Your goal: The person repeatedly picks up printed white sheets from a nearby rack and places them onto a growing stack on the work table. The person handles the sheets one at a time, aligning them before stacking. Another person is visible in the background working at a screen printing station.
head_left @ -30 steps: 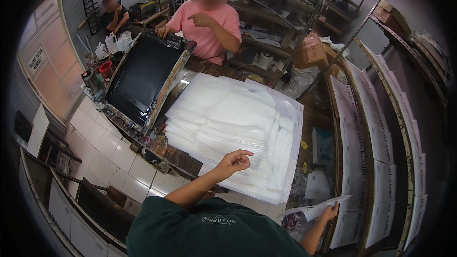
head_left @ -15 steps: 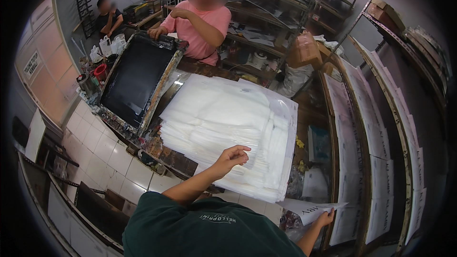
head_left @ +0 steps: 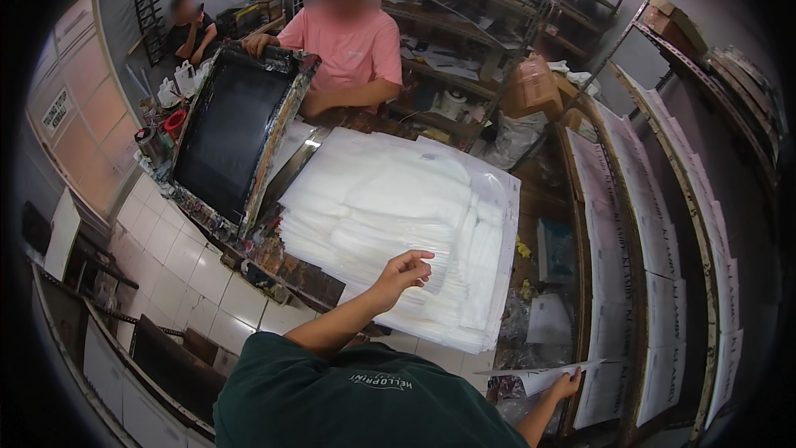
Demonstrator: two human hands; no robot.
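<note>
Above a thick stack of thin white plastic sheets hangs my left hand. Its fingers are loosely bent and apart, with nothing seen between them. At the lower right, my right hand pinches the edge of one white printed sheet. That sheet is seen nearly edge-on, beside the drying rack, where rows of similar printed sheets lie on slanted shelves. Across the table, a person in a pink shirt has one hand on a dark framed printing screen, which is tilted up.
Paint pots and a red cup stand left of the screen. Cardboard boxes and a white sack sit behind the stack. A second person is at the far left. Clear plastic scraps lie below the stack's right corner.
The sheet in my right hand has turned nearly edge-on and its print no longer shows. The person in pink has lowered one arm, and the screen is tilted higher. My left hand barely moved.
</note>
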